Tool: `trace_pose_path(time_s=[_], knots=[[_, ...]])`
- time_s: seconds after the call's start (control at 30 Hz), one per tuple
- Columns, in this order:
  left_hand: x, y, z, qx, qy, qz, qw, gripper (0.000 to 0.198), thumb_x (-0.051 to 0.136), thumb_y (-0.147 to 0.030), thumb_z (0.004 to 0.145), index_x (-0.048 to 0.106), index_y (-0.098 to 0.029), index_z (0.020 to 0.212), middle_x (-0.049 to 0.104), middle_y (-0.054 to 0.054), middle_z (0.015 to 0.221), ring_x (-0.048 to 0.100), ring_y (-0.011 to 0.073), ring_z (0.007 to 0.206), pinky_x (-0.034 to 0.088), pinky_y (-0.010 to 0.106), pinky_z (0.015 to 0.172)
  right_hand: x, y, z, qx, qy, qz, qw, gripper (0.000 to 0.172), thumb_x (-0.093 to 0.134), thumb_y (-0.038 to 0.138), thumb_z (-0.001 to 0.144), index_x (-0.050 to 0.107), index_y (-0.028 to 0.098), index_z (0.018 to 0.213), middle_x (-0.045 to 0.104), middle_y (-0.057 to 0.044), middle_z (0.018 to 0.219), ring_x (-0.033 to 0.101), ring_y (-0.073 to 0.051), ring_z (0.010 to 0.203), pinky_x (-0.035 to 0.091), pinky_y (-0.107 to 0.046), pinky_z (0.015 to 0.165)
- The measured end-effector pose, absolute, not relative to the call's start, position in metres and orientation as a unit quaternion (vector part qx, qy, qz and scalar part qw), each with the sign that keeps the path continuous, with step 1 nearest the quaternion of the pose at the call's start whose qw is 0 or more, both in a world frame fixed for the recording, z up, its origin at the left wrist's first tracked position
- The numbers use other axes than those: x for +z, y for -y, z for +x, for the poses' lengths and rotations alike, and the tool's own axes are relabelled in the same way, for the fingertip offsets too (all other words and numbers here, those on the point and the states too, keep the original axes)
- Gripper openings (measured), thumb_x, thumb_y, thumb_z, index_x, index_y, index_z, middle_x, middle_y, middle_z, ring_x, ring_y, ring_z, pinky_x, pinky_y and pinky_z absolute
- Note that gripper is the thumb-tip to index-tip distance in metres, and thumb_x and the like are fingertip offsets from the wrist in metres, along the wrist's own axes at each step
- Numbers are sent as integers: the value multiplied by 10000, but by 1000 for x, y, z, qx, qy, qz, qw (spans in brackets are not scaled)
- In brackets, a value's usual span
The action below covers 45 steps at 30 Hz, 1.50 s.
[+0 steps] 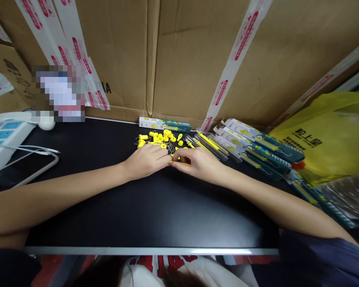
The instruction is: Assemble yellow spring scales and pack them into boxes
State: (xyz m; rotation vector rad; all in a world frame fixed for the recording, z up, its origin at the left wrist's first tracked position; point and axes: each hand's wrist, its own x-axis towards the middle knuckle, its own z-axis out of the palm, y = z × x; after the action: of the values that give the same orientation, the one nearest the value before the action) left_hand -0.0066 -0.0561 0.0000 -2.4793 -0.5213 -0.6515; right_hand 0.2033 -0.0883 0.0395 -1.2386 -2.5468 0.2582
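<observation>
My left hand and my right hand meet at their fingertips over the middle of the black table. Between my right thumb and fingers shows a thin yellow plastic rod. The left fingers are curled and pressed together at the rod's left end; whatever they pinch is hidden. Just beyond the hands lies a heap of small yellow plastic parts, mixed with thin wire springs or hooks. To the right of the heap rest several clear tubes with yellow rods inside.
Several printed cardboard boxes lie at the right, beside a yellow plastic bag. Another such box lies at the back against large taped cartons. A white power strip with cables sits at the left.
</observation>
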Motion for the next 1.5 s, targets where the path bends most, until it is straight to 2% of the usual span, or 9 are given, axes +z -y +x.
trace_pose_path(time_s=[0.23,0.43,0.6,0.8,0.97,1.13,1.37,1.5], knots=[[-4,41,-15,-250,240,-913,217,299,400,-283,985,622,-147,839,670,54,801,623,174,757,432,292,677,45,69,218,51,870,-466,153,82,602,232,837,652,175,868,586,17,639,472,-93,535,279,-219,549],[-6,35,-18,-252,268,-918,149,289,417,-287,977,652,-136,900,700,63,862,658,191,813,474,299,707,51,63,224,41,857,-488,160,122,614,255,854,684,174,912,583,19,632,460,-91,521,274,-228,540],[-4,40,-15,-238,277,-926,92,326,396,-320,984,667,-148,926,730,60,932,681,206,867,498,317,753,48,64,224,104,872,-442,181,146,587,287,877,665,165,892,554,30,611,458,-90,521,294,-227,538],[-5,46,-13,-242,277,-926,83,290,418,-300,979,641,-168,1110,734,61,1055,688,217,956,511,339,817,37,63,222,181,877,-409,179,178,565,316,887,651,164,851,534,39,608,449,-86,536,315,-220,545],[-5,44,-14,-252,314,-914,52,316,379,-280,988,626,-141,1128,711,91,1108,676,226,1012,527,355,844,44,55,229,95,865,-454,189,212,576,336,884,662,165,976,585,17,654,498,-105,563,326,-233,555],[-6,40,-16,-258,367,-894,25,353,368,-308,990,614,-133,1175,695,113,1145,656,227,1072,524,350,878,50,40,245,-46,856,-501,115,172,548,264,878,684,185,948,671,-36,797,566,-143,653,331,-253,581],[-7,41,-16,-249,376,-892,29,354,382,-328,986,618,-173,1199,701,76,1165,665,222,1067,537,333,837,39,34,250,-68,882,-465,21,217,542,215,867,667,204,1044,668,-61,1000,619,-185,820,384,-266,647],[-8,42,-16,-244,378,-893,25,353,383,-335,985,615,-184,1204,701,60,1178,669,215,1061,536,318,820,32,31,250,-79,885,-458,-11,258,560,227,866,661,218,1103,633,-73,1015,616,-194,833,378,-265,622]])
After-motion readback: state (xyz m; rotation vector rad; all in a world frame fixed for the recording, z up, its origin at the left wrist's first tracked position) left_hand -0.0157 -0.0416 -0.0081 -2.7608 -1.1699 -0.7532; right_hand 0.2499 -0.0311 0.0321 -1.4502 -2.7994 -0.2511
